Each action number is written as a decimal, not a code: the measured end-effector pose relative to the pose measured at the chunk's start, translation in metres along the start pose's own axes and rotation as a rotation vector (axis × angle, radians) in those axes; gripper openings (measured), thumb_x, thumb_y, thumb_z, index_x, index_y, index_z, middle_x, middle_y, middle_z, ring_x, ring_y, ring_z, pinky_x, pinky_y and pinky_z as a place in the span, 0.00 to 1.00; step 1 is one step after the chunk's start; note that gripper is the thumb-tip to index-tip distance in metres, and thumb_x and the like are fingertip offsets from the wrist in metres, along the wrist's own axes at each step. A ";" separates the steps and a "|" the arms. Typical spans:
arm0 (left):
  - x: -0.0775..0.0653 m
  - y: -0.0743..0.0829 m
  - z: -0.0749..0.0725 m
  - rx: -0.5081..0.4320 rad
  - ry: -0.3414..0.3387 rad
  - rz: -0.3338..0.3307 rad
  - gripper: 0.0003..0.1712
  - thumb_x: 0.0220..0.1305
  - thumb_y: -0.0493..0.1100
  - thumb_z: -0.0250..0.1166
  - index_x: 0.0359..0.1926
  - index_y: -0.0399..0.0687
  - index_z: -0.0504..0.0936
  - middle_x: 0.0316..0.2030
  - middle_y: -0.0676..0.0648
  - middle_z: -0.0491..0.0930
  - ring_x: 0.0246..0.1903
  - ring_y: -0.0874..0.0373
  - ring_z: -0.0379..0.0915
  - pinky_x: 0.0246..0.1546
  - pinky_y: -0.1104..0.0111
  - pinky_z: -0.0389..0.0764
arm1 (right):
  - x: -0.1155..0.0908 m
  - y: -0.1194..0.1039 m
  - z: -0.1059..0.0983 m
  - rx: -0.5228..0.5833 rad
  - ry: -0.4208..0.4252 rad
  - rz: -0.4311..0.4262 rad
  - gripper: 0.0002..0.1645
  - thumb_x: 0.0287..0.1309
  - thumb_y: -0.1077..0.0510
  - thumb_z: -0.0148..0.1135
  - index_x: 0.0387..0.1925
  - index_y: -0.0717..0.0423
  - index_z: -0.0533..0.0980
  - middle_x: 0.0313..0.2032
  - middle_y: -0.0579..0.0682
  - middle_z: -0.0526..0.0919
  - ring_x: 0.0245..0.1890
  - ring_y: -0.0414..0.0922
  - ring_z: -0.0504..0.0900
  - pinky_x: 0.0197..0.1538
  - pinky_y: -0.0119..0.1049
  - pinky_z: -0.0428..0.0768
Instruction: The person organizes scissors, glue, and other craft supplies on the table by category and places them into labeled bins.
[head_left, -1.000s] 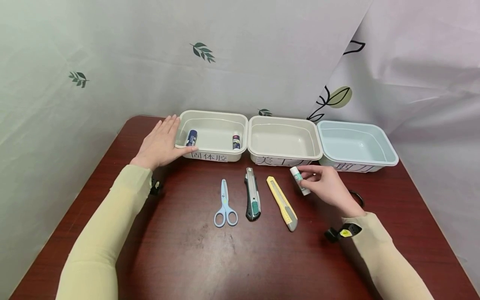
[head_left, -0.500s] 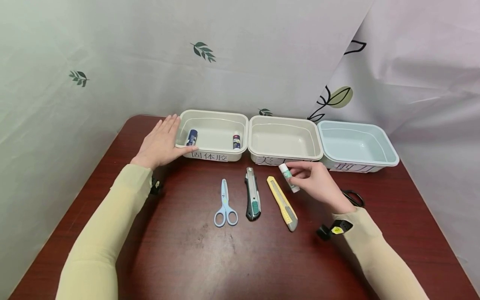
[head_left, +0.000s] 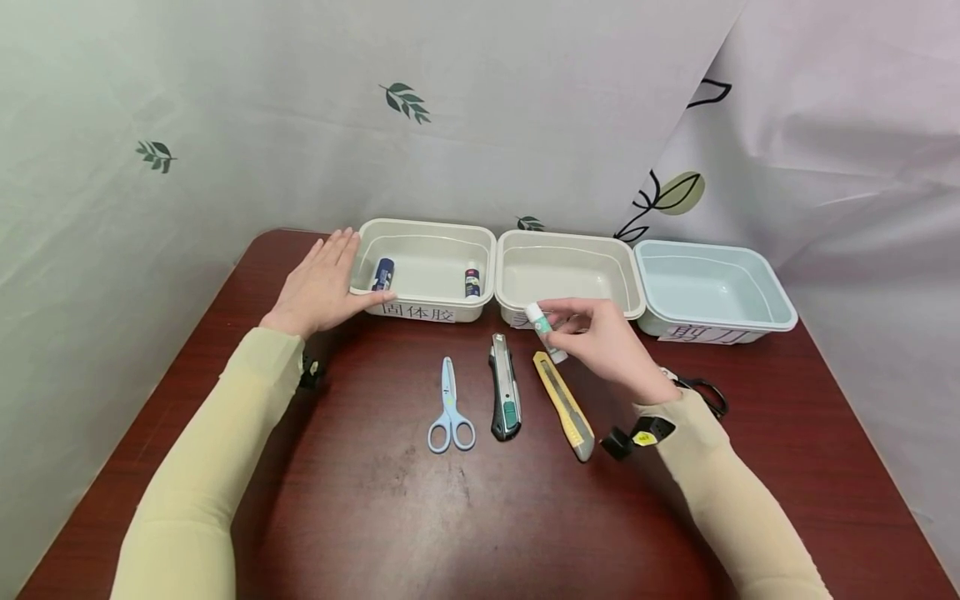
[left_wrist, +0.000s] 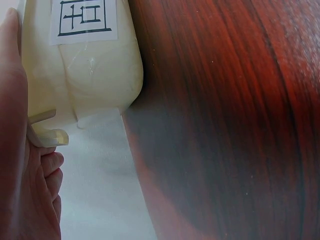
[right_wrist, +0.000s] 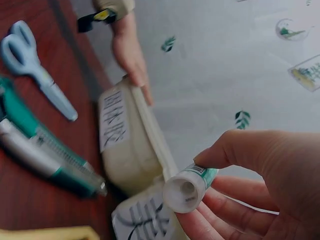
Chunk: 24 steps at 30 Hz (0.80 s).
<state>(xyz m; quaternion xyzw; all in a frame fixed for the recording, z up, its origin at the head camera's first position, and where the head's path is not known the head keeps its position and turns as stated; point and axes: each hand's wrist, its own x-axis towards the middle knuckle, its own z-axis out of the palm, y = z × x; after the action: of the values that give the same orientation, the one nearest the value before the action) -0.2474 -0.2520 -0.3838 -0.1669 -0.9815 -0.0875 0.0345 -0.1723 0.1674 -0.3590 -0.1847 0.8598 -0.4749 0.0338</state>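
Note:
Between thumb and fingers, my right hand (head_left: 603, 342) pinches a white and green glue stick (head_left: 546, 332), tilted, in front of the middle bin (head_left: 570, 237). The right wrist view shows the round white end of that glue stick (right_wrist: 184, 192). My left hand (head_left: 318, 283) rests with straight fingers on the left corner of the cream bin (head_left: 420, 310), its thumb over the front rim. Inside this bin lie a dark blue glue stick (head_left: 384, 275) at the left and another glue stick (head_left: 472, 281) at the right.
On the table (head_left: 360, 500) lie blue scissors (head_left: 451, 412), a green and black utility knife (head_left: 506, 392) and a yellow utility knife (head_left: 566, 408). A light blue bin (head_left: 712, 287) stands at the right. Black-handled scissors (head_left: 708, 393) are partly hidden behind my right wrist.
My right hand has moved left and slightly away from me with the glue stick, uncovering more of the black-handled scissors. The left hand stays on the bin.

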 end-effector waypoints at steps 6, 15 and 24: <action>0.000 0.000 0.000 0.003 0.003 0.003 0.68 0.62 0.81 0.52 0.79 0.32 0.43 0.78 0.31 0.43 0.78 0.40 0.36 0.76 0.53 0.35 | 0.011 -0.014 0.003 0.057 0.028 -0.001 0.24 0.58 0.67 0.68 0.57 0.55 0.84 0.42 0.54 0.87 0.38 0.47 0.88 0.39 0.32 0.85; 0.000 -0.001 0.001 0.004 0.001 -0.001 0.69 0.62 0.81 0.51 0.80 0.33 0.42 0.78 0.32 0.43 0.78 0.41 0.35 0.76 0.54 0.34 | 0.038 -0.034 0.005 0.142 0.076 0.019 0.25 0.58 0.64 0.70 0.59 0.54 0.83 0.44 0.54 0.85 0.36 0.45 0.87 0.36 0.37 0.86; 0.000 -0.002 0.001 0.003 0.008 0.001 0.69 0.62 0.81 0.52 0.80 0.32 0.42 0.78 0.32 0.44 0.78 0.40 0.36 0.76 0.53 0.36 | 0.070 -0.057 0.006 0.295 0.118 0.059 0.26 0.59 0.62 0.71 0.60 0.52 0.82 0.44 0.55 0.84 0.39 0.47 0.87 0.41 0.40 0.87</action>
<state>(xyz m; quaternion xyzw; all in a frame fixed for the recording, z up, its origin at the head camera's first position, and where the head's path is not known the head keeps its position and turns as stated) -0.2481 -0.2534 -0.3847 -0.1671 -0.9813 -0.0869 0.0388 -0.2192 0.1107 -0.3064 -0.1241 0.7862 -0.6049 0.0241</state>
